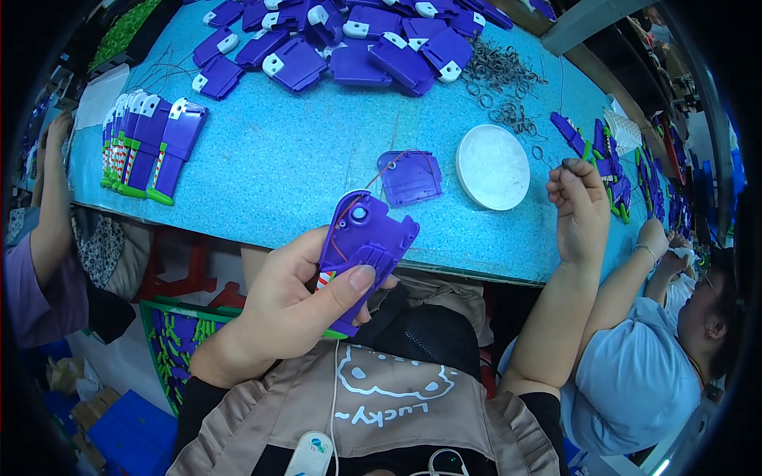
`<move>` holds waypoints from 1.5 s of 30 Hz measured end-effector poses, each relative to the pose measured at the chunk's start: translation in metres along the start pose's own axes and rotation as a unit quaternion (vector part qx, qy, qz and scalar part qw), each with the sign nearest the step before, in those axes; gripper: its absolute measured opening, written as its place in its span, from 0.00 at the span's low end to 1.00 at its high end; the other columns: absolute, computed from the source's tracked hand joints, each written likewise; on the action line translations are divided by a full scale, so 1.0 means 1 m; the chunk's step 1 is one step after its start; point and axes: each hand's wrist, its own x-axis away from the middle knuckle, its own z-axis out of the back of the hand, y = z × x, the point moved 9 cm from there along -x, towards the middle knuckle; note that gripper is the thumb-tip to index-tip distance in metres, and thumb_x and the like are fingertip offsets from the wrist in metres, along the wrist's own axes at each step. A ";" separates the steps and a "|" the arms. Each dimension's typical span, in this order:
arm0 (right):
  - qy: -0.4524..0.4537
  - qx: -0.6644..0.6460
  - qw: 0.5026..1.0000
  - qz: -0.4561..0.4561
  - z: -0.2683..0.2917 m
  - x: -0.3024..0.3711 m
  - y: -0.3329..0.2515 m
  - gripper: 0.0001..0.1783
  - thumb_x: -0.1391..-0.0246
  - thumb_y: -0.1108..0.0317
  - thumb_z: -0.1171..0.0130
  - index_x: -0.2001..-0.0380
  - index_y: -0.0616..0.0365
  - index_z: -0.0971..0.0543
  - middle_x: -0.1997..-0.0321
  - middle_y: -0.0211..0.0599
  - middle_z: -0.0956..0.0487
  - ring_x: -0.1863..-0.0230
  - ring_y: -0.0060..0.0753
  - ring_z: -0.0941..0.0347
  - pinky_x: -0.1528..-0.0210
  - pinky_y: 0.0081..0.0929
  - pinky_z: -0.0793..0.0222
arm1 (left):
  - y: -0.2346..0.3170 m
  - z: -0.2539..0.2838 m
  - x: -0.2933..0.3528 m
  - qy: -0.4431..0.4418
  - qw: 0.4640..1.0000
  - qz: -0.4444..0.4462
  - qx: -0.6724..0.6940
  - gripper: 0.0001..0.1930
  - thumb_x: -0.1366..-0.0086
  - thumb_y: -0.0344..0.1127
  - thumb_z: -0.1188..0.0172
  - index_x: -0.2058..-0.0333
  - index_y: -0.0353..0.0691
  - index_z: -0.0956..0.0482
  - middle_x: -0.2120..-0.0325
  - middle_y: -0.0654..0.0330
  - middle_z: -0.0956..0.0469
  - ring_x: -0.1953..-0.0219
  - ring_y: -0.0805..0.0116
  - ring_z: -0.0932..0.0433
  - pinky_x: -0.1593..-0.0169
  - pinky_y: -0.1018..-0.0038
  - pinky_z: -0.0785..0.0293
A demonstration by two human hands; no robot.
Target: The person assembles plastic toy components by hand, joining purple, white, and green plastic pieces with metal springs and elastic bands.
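Observation:
My left hand point(286, 309) grips a purple plastic toy shell point(371, 228) above the table's near edge, its thumb lying across the lower part. The shell's inner side faces up, showing a round post and a thin reddish wire point(336, 230). Red-and-white stripes and a green end peek out by the fingers. Raised at the right, my right hand point(583, 210) is closed, pinching a small dark piece point(567, 163) between thumb and finger; its exact kind is too small to tell. Beyond the shell lies a loose purple cover point(411, 178) with a wire across it.
A round white dish point(492, 166) and a heap of dark rings point(502, 70) lie right of centre. Purple shells point(349, 62) are piled at the back. Finished-looking purple-green pieces point(178, 139) line up at left. A co-worker point(635, 357) sits close at right; another person's arm point(51, 190) is at left.

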 end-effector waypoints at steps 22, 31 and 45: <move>-0.179 0.060 0.951 0.244 -0.120 0.088 -0.071 0.19 0.61 0.86 0.42 0.63 0.64 0.32 0.67 0.41 0.28 0.67 0.28 0.29 0.63 0.23 0.33 | -0.011 -0.025 -0.021 -0.082 0.992 0.007 -0.098 0.11 0.39 0.32 0.48 0.59 0.34 0.30 0.74 0.63 0.25 0.77 0.81 0.29 0.74 0.82 0.33; -0.257 0.176 0.909 0.276 -0.150 0.083 -0.078 0.09 0.64 0.80 0.38 0.76 0.61 0.27 0.66 0.43 0.26 0.67 0.34 0.29 0.61 0.25 0.35 | -0.011 -0.034 -0.012 -0.132 0.985 -0.006 -0.116 0.09 0.41 0.32 0.48 0.64 0.33 0.30 0.80 0.59 0.27 0.80 0.74 0.29 0.76 0.76 0.34; -0.219 0.041 0.962 0.155 -0.148 0.080 -0.047 0.29 0.50 0.66 0.43 0.46 0.63 0.39 0.48 0.50 0.33 0.45 0.41 0.36 0.43 0.37 0.44 | 0.003 0.009 -0.007 0.028 0.991 -0.058 -0.116 0.09 0.39 0.33 0.46 0.63 0.34 0.29 0.79 0.63 0.27 0.77 0.81 0.29 0.74 0.81 0.33</move>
